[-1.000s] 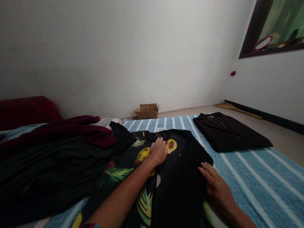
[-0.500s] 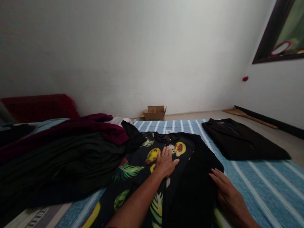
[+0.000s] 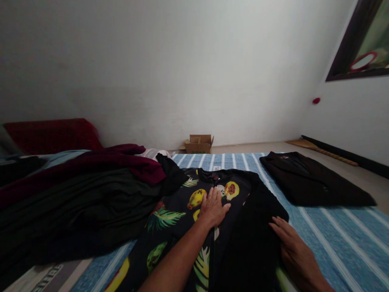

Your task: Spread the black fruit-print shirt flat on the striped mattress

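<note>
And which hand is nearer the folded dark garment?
Right. The right hand, at the black sleeve, is on the near side of the folded dark garment; the left hand rests on the printed jacket, farther left.

And here's the jacket (image 3: 237, 219) — black, splashed with yellow papayas and green palm leaves, lying flat and front up on the striped sheet (image 3: 349, 239), neckline at the far end — plain black cloth running down its right side!
</note>
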A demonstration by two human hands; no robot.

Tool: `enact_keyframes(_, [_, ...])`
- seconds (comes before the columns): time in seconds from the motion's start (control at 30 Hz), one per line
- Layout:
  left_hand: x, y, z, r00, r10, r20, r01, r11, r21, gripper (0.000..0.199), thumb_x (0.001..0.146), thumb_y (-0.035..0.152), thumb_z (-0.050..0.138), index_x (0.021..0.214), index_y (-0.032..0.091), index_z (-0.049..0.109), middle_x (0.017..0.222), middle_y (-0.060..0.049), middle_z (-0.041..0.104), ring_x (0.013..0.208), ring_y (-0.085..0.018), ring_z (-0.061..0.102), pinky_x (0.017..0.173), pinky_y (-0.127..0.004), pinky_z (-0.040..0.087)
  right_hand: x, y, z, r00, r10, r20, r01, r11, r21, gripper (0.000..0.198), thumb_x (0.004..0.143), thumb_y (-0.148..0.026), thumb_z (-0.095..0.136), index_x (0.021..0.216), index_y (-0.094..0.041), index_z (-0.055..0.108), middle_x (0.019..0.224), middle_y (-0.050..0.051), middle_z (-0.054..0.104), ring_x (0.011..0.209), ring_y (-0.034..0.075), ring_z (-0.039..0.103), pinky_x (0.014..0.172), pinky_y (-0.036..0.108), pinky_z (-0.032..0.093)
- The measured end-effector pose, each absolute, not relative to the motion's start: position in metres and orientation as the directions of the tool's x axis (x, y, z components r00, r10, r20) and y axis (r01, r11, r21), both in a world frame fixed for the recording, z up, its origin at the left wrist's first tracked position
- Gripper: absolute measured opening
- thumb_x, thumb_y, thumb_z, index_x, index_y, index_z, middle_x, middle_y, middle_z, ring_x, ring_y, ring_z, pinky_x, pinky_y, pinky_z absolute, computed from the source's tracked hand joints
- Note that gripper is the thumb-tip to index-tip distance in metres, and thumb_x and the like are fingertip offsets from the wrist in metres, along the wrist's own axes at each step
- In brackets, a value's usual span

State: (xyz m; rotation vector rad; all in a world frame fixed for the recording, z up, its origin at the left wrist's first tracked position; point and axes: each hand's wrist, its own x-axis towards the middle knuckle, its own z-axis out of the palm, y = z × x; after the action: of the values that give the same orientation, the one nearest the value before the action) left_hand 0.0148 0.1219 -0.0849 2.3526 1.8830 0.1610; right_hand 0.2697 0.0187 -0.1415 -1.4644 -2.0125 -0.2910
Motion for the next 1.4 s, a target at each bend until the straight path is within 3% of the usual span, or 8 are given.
enact_keyframes(0.43, [0.015,0.121,-0.084,0.214,0.977,-0.02,0.961,-0.207,0.184,0.074,0.084,0.057,0.026,0.141,0.009,0.026,0.151,-0.011,0.017,0.139,-0.025,0.009,0.111,-0.046,0.01,0.272,0.02,-0.145,-0.208,0.81,0.548,0.93,0.337,-0.146,0.049,0.079,-0.006,0.028,0.111,-0.015,0.064,0.123,0.01,0.058,0.115,0.023,0.053,0.091,0.042,0.05])
enact_keyframes(0.73, [0.016,0.122,-0.085,0.208,0.978,-0.01,0.967,-0.204,0.15,0.075,0.084,0.057,0.025,0.141,0.009,0.027,0.15,-0.011,0.018,0.139,-0.024,0.01,0.11,-0.046,0.011,0.27,0.018,-0.139,-0.194,0.894,0.405,0.94,0.288,-0.185,0.056,0.073,-0.004,0.027,0.117,-0.01,0.06,0.13,0.013,0.052,0.123,0.026,0.044,0.1,0.047,0.04])
enact_keyframes(1.0, [0.016,0.121,-0.082,0.215,0.977,0.014,0.966,-0.215,0.146,0.074,0.085,0.057,0.027,0.14,0.009,0.028,0.149,-0.012,0.02,0.138,-0.025,0.012,0.11,-0.046,0.012,0.267,0.017,-0.136,-0.149,0.904,0.4,0.925,0.27,-0.266,0.053,0.075,-0.005,0.028,0.116,-0.012,0.061,0.129,0.011,0.053,0.123,0.026,0.044,0.1,0.05,0.039])
enact_keyframes(1.23, [0.016,0.121,-0.082,0.217,0.976,0.017,0.963,-0.216,0.161,0.072,0.085,0.055,0.028,0.14,0.008,0.029,0.149,-0.012,0.021,0.138,-0.026,0.012,0.11,-0.046,0.011,0.266,0.017,-0.132,-0.162,0.894,0.418,0.933,0.277,-0.229,0.054,0.072,-0.003,0.029,0.114,-0.011,0.063,0.127,0.012,0.055,0.121,0.026,0.046,0.099,0.048,0.041])
enact_keyframes(1.4, [0.016,0.121,-0.073,0.204,0.978,-0.036,0.962,-0.194,0.191,0.07,0.083,0.052,0.036,0.138,0.008,0.032,0.149,-0.014,0.022,0.138,-0.027,0.014,0.109,-0.049,0.013,0.263,0.019,-0.136,-0.126,0.894,0.43,0.922,0.266,-0.282,0.053,0.073,-0.003,0.031,0.112,-0.014,0.064,0.126,0.01,0.056,0.121,0.024,0.046,0.1,0.046,0.04])
